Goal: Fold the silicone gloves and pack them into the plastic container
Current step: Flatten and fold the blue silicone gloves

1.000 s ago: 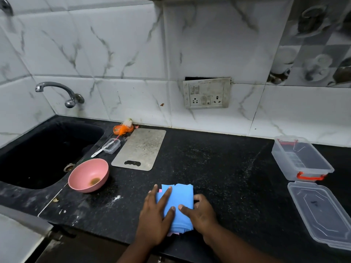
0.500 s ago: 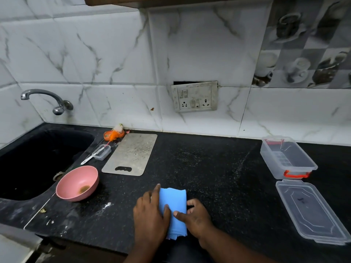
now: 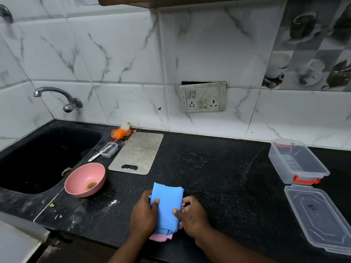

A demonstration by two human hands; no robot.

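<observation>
A folded bundle of silicone gloves (image 3: pixel 167 204), blue on top with pink showing at its near end, lies on the black counter near the front edge. My left hand (image 3: pixel 144 215) grips its left side, thumb on top. My right hand (image 3: pixel 190 215) grips its right side, thumb pressed on the blue layer. The clear plastic container (image 3: pixel 298 162) with orange clips stands open at the far right, apart from the bundle. Its clear lid (image 3: pixel 319 217) lies flat in front of it.
A pink bowl (image 3: pixel 85 179) sits left of the gloves beside the black sink (image 3: pixel 41 154). Behind it lie a grey cutting board (image 3: pixel 137 152), a small clear box (image 3: pixel 109 149) and an orange scrubber (image 3: pixel 120 133). A tap (image 3: pixel 57 96) projects from the tiled wall.
The flat hands have shifted to the sides of the bundle, thumbs on top, and the bundle has become narrower and longer. The camera view has also shifted.
</observation>
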